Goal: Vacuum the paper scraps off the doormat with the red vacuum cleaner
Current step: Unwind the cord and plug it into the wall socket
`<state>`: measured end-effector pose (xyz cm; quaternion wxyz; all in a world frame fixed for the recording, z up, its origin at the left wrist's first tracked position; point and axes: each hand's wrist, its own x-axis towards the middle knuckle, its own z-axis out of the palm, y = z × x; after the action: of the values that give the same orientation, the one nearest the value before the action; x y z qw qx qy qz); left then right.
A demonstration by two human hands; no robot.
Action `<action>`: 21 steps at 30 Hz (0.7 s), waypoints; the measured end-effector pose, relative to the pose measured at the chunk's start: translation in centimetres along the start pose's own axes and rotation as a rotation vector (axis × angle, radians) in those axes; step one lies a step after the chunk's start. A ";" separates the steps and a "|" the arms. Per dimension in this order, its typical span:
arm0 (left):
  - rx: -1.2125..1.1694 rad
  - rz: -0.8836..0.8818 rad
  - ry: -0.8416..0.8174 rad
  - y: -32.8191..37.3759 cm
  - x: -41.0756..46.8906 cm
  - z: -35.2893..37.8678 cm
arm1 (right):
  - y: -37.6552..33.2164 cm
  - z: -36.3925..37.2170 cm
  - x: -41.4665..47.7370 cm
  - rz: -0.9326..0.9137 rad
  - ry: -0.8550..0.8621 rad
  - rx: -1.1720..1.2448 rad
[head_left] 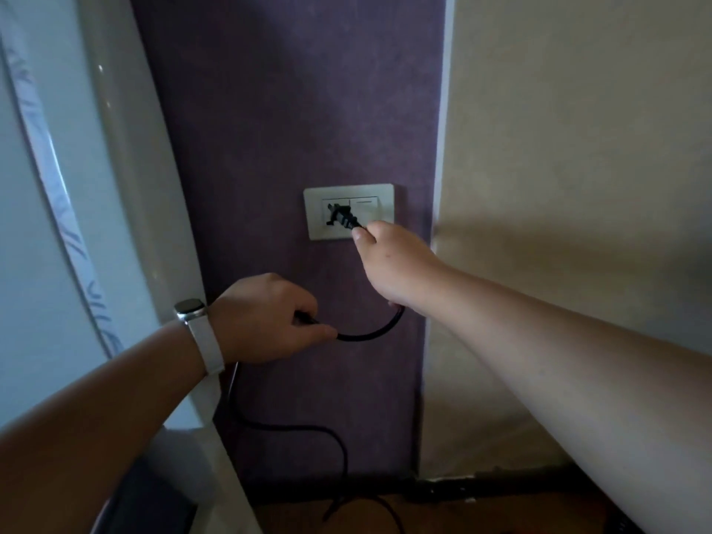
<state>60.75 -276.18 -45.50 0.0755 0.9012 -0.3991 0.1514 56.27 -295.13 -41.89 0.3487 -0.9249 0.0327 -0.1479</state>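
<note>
The right hand (389, 260) pinches the rear of the small black plug (341, 217), which sits at the left outlet of the white rectangular socket plate (385, 194) on the purple wall (289, 109). Lower down, the left hand (262, 317) grips the thin black power cord (366, 335), which trails to the wooden floor (462, 510).

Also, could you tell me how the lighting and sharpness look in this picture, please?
Head view: dim throughout, darkest at the floor; the black plug against the pale wall plate reads clearly but soft-edged; the cord between right hand and left hand is slightly blurred; the wide lens bows the white panel at left, which shows a small glint.
</note>
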 end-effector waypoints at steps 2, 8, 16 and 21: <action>-0.001 0.009 -0.017 -0.5 0.2 0.0 | -0.3 0.2 0.5 0.026 -0.026 -0.084; -0.175 0.050 -0.025 -1.7 -0.1 0.7 | -0.4 1.3 1.2 0.005 0.009 -0.340; -0.392 0.061 -0.049 -1.8 -0.6 2.5 | -1.2 1.9 1.1 -0.033 0.002 -0.597; -0.472 -0.004 -0.096 -1.3 -0.5 3.7 | -1.5 2.2 1.1 0.011 -0.012 -0.581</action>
<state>62.24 -275.90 -49.13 0.2655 0.8653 -0.4249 0.0108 57.85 -292.81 -42.21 0.0700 -0.9867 0.0768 -0.1249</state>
